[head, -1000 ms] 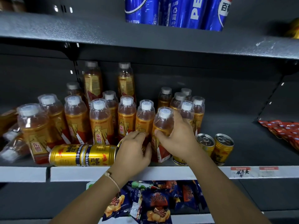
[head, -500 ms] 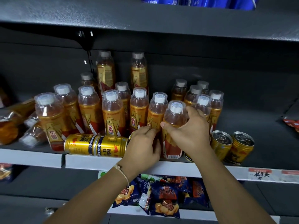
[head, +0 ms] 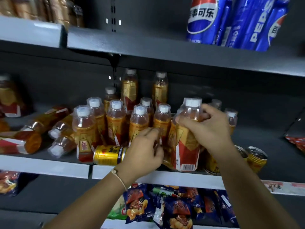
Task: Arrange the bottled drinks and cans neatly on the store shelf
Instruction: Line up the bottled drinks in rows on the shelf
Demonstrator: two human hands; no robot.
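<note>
While gripped: one bottle point(head: 188, 138), two hands.

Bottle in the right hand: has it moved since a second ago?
Yes. The bottle in the right hand has risen or come forward: its cap now tops the cap of the neighbouring bottle, which it sat below before.

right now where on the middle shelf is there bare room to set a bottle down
Bare shelf lies right of the upright cans, up to the red packets. Crowded: the standing bottles at centre, where the right hand grips a bottle, and the toppled bottles on the left.
</note>
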